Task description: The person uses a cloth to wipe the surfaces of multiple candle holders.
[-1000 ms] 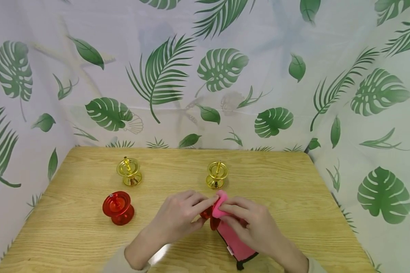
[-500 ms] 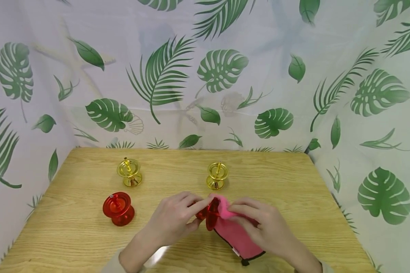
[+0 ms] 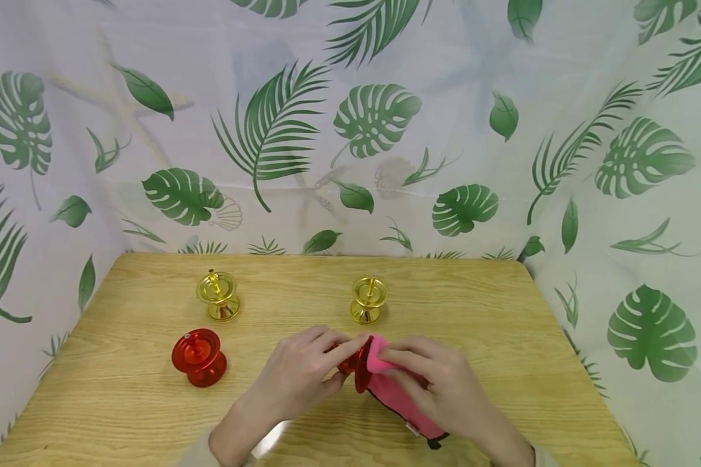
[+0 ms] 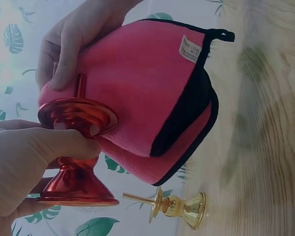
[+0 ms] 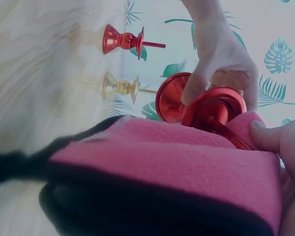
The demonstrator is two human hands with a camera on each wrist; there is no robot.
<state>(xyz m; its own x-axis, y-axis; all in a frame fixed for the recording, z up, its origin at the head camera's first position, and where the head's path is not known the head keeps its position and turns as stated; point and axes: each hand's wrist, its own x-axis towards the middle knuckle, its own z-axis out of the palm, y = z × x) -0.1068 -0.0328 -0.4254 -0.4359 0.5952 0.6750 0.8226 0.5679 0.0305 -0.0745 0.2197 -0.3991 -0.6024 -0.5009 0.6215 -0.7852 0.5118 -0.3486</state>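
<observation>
My left hand (image 3: 300, 370) grips a shiny red metal candle holder (image 4: 78, 184) by its waist, thumb in front. The holder lies tipped on its side above the table, its dish and thin spike facing right. With my right hand (image 3: 441, 383) I pinch a folded pink cloth (image 4: 132, 83) with black edging, and a bunched part of it meets the dish's rim. The rest of the cloth hangs below my right hand, showing a white label and black loop in the left wrist view. Part of the spike shows against the cloth in the right wrist view.
Another red candle holder (image 3: 200, 358) stands upright at the left of the wooden table (image 3: 473, 292). Two gold candle holders stand farther back, one at left (image 3: 219, 298) and one near the middle (image 3: 368, 301). A leaf-patterned curtain (image 3: 304, 214) encloses the table's back and sides.
The cloth's bunched part has shifted at the dish, drawn away from it half a second ago and now back against the rim. The hanging cloth corner has swung right. My left hand keeps its grip.
</observation>
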